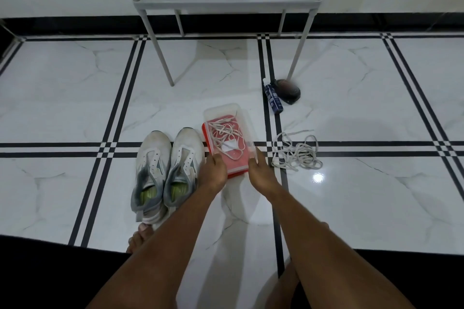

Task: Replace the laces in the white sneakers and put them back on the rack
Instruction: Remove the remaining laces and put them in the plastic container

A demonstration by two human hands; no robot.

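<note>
Both hands grip the near end of the box (pixel 227 130): left hand (pixel 212 170) on its left edge, right hand (pixel 259 170) on its right. New laces (pixel 226 137) lie inside, straight ahead of the hands; box's long axis runs away from the person. Sneakers (pixel 167 168) unlaced, on the floor just left of the box, nearer the left hand. Old laces (pixel 295 150) piled to the right. Rack (pixel 226 2) beyond.
</note>
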